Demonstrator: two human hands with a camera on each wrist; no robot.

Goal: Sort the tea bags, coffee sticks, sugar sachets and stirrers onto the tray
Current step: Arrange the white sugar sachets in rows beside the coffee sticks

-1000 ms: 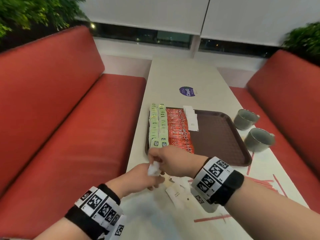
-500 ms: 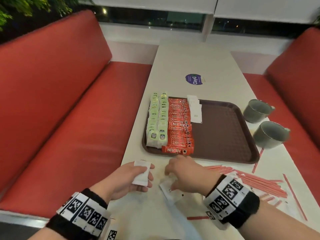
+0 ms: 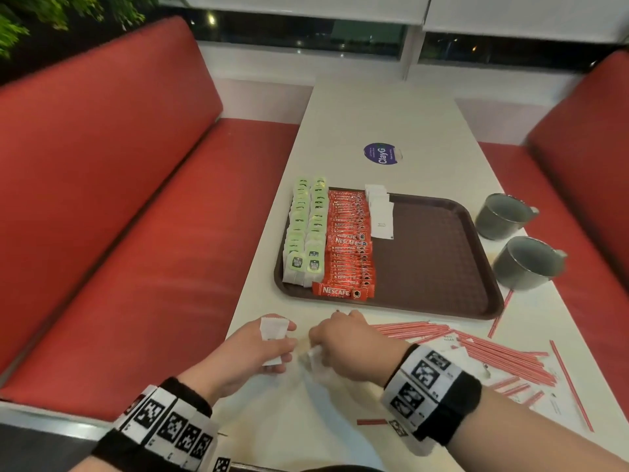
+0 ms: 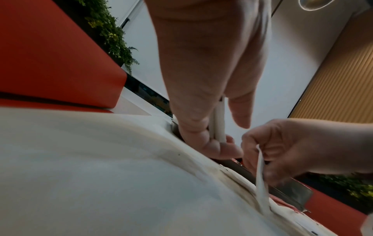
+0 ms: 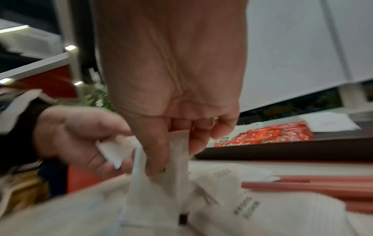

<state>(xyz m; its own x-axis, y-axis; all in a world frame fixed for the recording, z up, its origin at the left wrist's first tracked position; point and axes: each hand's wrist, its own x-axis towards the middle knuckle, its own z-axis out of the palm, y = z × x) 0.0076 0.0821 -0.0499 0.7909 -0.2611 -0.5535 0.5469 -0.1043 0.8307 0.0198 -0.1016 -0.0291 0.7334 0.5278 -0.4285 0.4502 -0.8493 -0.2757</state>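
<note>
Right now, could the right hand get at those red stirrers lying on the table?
Probably yes, once it is free. The stirrers lie bare on the table just beyond the right hand, with nothing between them. But that hand is pinching a white sugar sachet.

The tray looks like dark brown plastic with a fine waffle texture, matt. The sachets are matt white paper — the coffee sticks glossy red foil. The mugs have a dull grey, metal-like sheen. The counter is smooth and off-white — the benches matt red upholstery.
</note>
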